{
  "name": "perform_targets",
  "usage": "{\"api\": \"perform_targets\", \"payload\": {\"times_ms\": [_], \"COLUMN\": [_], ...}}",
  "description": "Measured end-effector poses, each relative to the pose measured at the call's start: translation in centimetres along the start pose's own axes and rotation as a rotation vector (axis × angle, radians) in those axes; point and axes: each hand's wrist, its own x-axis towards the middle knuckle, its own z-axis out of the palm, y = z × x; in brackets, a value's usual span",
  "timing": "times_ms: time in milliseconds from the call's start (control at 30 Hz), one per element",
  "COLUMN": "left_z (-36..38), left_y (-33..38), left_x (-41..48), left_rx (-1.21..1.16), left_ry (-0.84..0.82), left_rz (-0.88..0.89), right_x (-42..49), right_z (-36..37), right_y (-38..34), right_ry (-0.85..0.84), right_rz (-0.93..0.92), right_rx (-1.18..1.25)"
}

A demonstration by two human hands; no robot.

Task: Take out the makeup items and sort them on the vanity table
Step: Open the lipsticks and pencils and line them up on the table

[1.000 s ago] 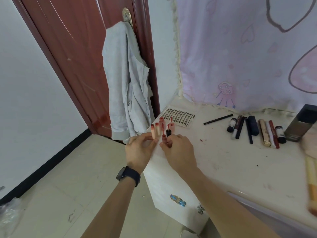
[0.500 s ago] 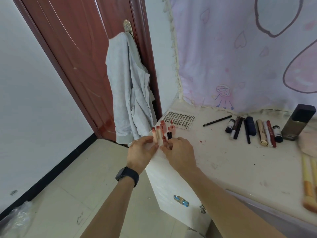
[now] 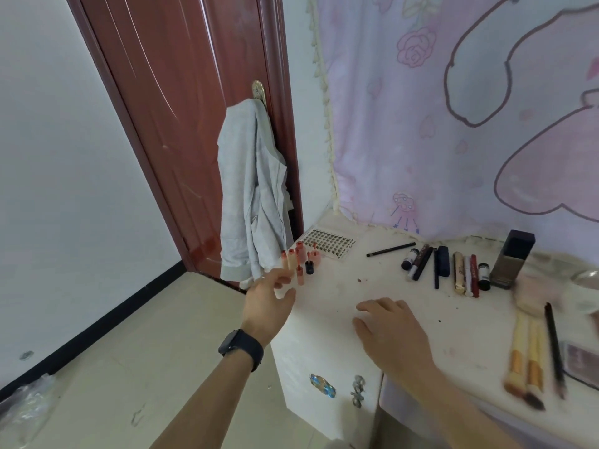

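Observation:
Several small pink and peach lip tubes (image 3: 299,260) stand upright in a cluster at the left corner of the white vanity table (image 3: 337,286). My left hand (image 3: 269,298) hovers just in front of them, fingers spread and holding nothing. My right hand (image 3: 389,332) lies relaxed and empty over the tabletop nearer me. Further right lies a row of pens, tubes and pencils (image 3: 453,267). Makeup brushes (image 3: 528,358) lie at the right front.
A sheet of nail stickers (image 3: 327,243) lies behind the lip tubes. A dark square bottle (image 3: 512,259) stands by the pink curtain (image 3: 453,124). A grey garment (image 3: 252,205) hangs on the red door's handle, left of the table. A palette (image 3: 583,361) sits at the right edge.
Both hands have let go of the standing lip tubes and drawn back. My right hand moved right and toward me; my left hand opened beside the cluster.

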Motion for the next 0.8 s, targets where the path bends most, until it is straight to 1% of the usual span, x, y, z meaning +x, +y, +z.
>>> {"api": "perform_targets", "payload": {"times_ms": [67,133,233,333,400,600,733,800], "left_z": [1.5,3.5,6.8,9.9,11.5,15.0,16.7,17.3], "left_y": [1.7,3.5,6.1,8.0,8.9,11.0,11.9,11.8], "left_x": [-1.1,-2.1,-2.5,-1.5,-0.1,5.6,8.5,9.7], "left_rx": [-0.017,-0.018,0.018,0.106,0.169,0.416,0.655,0.761], "left_ry": [-0.025,-0.068,-0.178,-0.293,-0.338,-0.374,-0.344,-0.359], "left_rz": [0.056,0.110,0.174,0.217,0.238,0.265,0.261,0.241], "right_x": [-2.2,-3.9,-5.0,-5.4,-5.5,-6.0,-6.0,-6.0], "right_z": [-1.3,-1.9,-2.1,-1.9,-1.8,-1.7,-1.6,-1.6], "right_y": [2.0,3.7,6.0,7.2,7.6,7.4,7.3,7.4], "right_ry": [0.057,0.089,0.196,0.174,0.145,0.194,0.216,0.238], "right_rz": [0.009,-0.001,0.039,-0.028,-0.053,-0.057,-0.096,-0.112], "right_rx": [0.011,-0.043,-0.043,-0.120,-0.162,-0.118,-0.131,-0.115]}}
